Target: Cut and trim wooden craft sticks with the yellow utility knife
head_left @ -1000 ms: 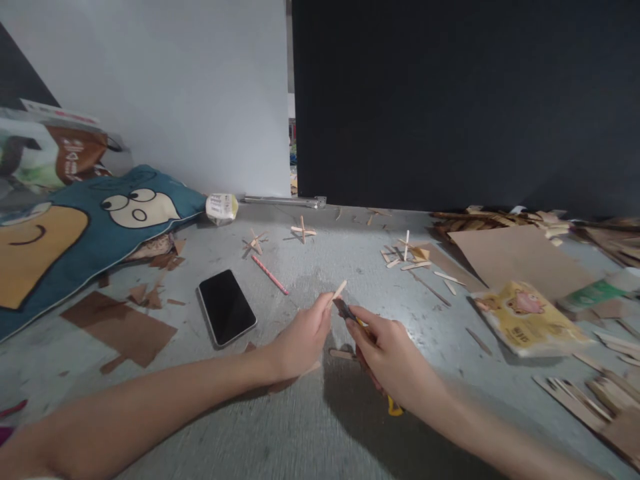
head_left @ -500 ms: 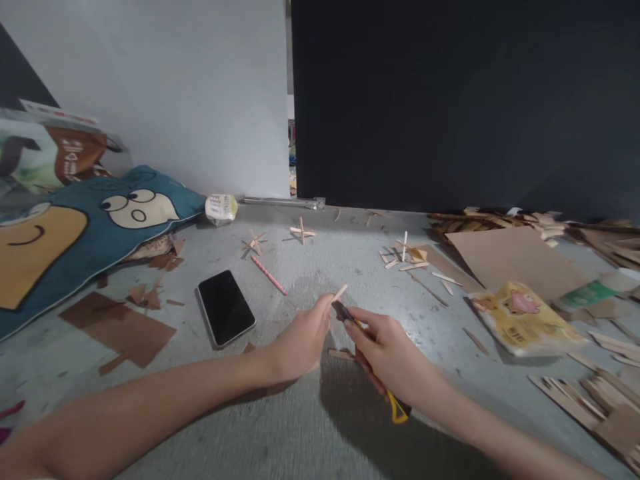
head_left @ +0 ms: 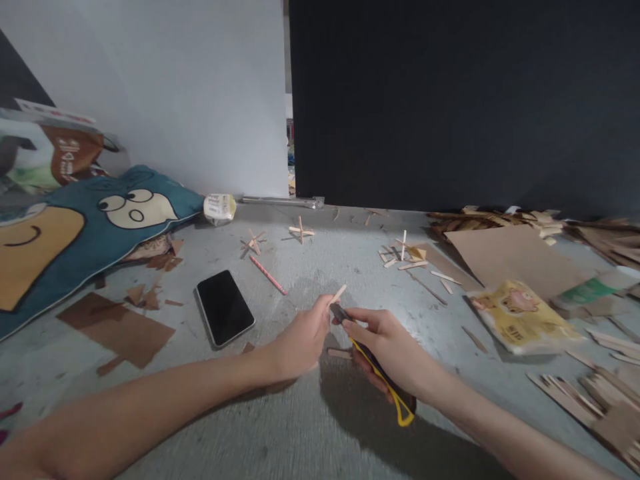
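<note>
Between the thumb and fingers of my left hand [head_left: 304, 339] is a pale wooden craft stick [head_left: 339, 293], its free end pointing up and to the right. My right hand [head_left: 387, 343] is closed around a black and yellow utility knife [head_left: 395, 393]. The knife's front end meets the lower part of the stick, close to my left fingertips; the blade itself is hard to make out. On the table below lies another short stick [head_left: 340, 353], between the two hands.
A phone [head_left: 226, 308] and a pink pencil [head_left: 269, 275] lie left of my hands. Small crossed-stick pieces [head_left: 301, 231] stand farther back. At right are a yellow tissue pack [head_left: 523, 317], cardboard [head_left: 515, 257] and loose sticks [head_left: 590, 407]. A blue cushion [head_left: 125, 230] rests at left.
The knife's rear end has swung slightly right and down in my right hand, showing more of its yellow loop. My left hand and the stick have barely moved.
</note>
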Demonstrator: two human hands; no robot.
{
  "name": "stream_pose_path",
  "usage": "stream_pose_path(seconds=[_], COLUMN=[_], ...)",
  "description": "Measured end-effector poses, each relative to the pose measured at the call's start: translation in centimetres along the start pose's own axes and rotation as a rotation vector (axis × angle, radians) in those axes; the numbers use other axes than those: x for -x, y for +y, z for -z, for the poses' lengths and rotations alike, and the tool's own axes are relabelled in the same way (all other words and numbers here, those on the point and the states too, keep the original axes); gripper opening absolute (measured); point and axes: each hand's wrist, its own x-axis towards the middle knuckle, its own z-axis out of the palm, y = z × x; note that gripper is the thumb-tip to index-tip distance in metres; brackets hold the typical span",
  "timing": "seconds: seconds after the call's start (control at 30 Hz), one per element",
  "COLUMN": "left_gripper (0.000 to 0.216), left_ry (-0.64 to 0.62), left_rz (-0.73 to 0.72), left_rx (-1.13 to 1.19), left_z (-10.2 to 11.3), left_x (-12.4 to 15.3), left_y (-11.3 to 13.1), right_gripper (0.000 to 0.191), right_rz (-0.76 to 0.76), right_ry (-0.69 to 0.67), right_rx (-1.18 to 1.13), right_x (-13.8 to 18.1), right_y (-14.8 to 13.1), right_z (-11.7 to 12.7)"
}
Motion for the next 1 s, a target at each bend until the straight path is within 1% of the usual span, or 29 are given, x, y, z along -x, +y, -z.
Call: stream_pose_path(seconds=[0.2, 0.3, 0.43, 0.57, 0.6, 0.67, 0.73, 0.8, 0.87, 1.0], left_gripper=[0.05, 0.052, 0.052, 0.048, 0.049, 0.047, 0.039, 0.038, 0.043, 0.048], left_ry=[-0.005, 0.006, 0.006, 0.002, -0.002, -0.006, -0.002, -0.01, -0.026, -0.05], left_rz=[0.009, 0.032, 0.053, 0.101, 0.111, 0.117, 0.111, 0.1, 0.085, 0.068], left_rx=[0.17, 0.212, 0.233, 0.362, 0.402, 0.48, 0.525, 0.54, 0.529, 0.527], left_z=[-0.1, -0.2, 0.0, 0.3, 0.3, 0.3, 0.1, 0.0, -0.1, 0.0], left_x=[-0.1, 0.0, -0.1, -0.6, -0.7, -0.9, -1.1, -1.1, -1.1, -1.1], left_y=[0.0, 0.2, 0.1, -0.1, -0.1, -0.2, -0.2, -0.3, -0.2, -0.1], right_gripper=[0.043, 0.046, 0.053, 0.053, 0.052, 0.051, 0.051, 0.051, 0.05, 0.048], right_rz=[-0.044, -0.03, 0.042, 0.086, 0.1, 0.141, 0.181, 0.187, 0.179, 0.226], right_ry=[-0.024, -0.054, -0.142, -0.239, -0.242, -0.171, -0.036, 0.063, 0.098, 0.083], right_rx=[-0.227, -0.326, -0.346, -0.369, -0.363, -0.333, -0.291, -0.249, -0.217, -0.167], right_x=[-0.5, -0.9, -1.0, -0.3, -0.2, -0.2, -0.5, -1.1, -1.6, -1.8], right_y=[1.0, 1.9, 2.5, 2.2, 2.1, 2.0, 2.1, 2.4, 2.7, 3.4], right_z=[-0.3, -0.8, -1.5, -1.9, -1.9, -1.9, -1.7, -1.4, -1.1, -1.0])
